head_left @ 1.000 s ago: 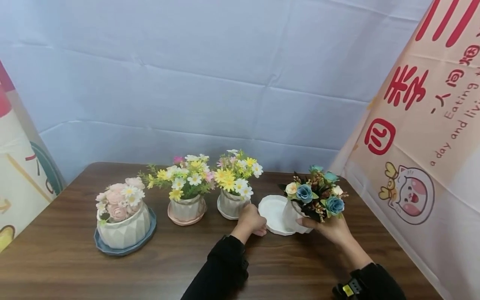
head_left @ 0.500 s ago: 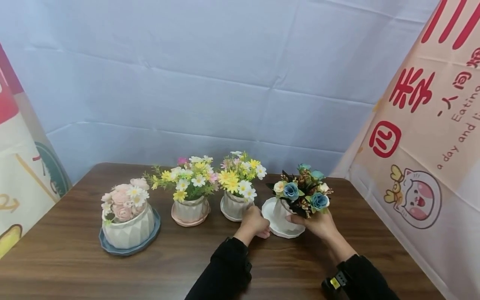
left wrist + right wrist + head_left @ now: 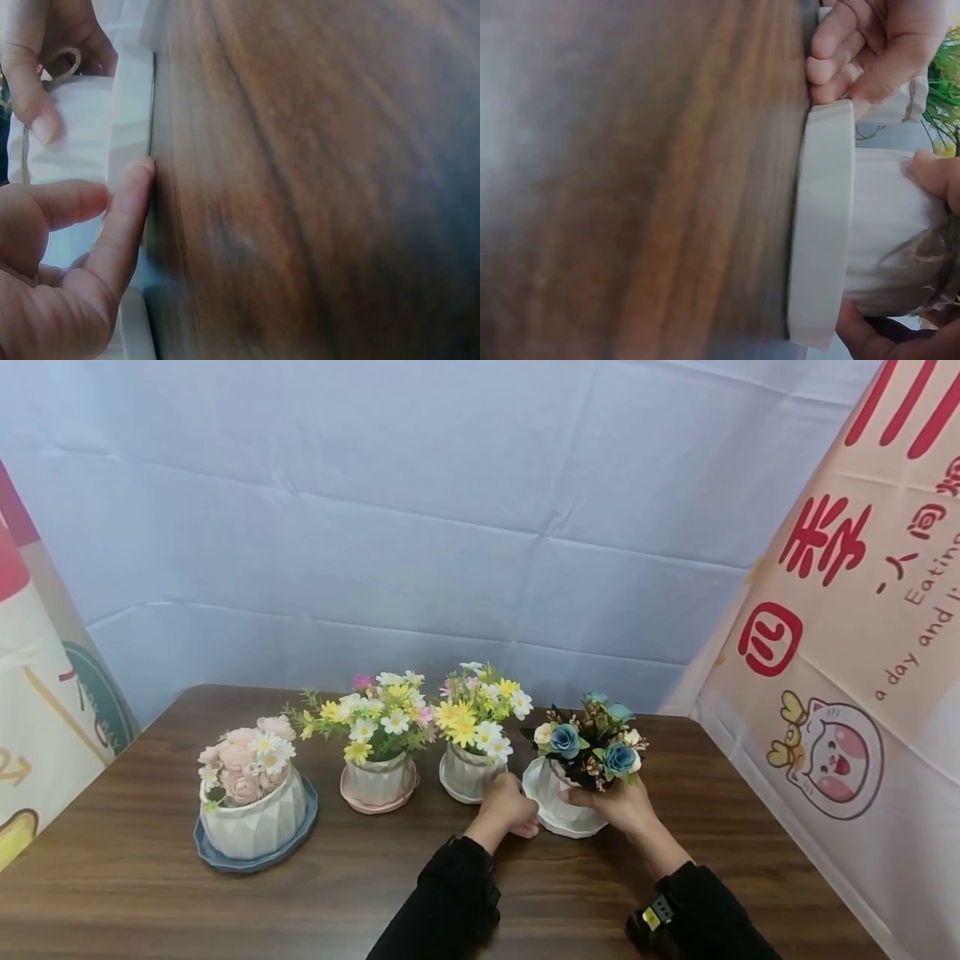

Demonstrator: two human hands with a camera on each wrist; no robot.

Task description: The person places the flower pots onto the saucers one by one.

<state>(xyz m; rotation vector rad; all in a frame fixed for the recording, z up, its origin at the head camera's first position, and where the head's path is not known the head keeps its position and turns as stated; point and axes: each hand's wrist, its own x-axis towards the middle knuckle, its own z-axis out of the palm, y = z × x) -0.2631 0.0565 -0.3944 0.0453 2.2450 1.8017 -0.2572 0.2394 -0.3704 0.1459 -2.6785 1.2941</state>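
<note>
With my right hand [image 3: 624, 807] I grip a white flower pot [image 3: 889, 232] from both sides, just under its blue and cream artificial roses [image 3: 592, 745]. A twine bow circles this pot. It stands upright within the rim of a white faceted saucer [image 3: 823, 225], its base hidden behind that rim. My left hand [image 3: 510, 807] pinches the saucer's left edge, thumb and index finger [image 3: 124, 225] at the rim in the left wrist view. Just behind that hand is a small white pot of yellow and white daisies [image 3: 471, 770] on its own saucer.
Further left, a daisy pot [image 3: 378, 781] stands on a pink saucer [image 3: 375, 807]. A wide white pot of pink roses [image 3: 255, 818] sits on a blue saucer [image 3: 296, 843] at the far left. All are on a brown wooden table [image 3: 375, 902], with a pale cloth [image 3: 375, 527] hanging behind.
My right hand has carried the blue rose pot leftward, from the saucer's right edge to over its middle. My left hand has stayed at the saucer's rim.
</note>
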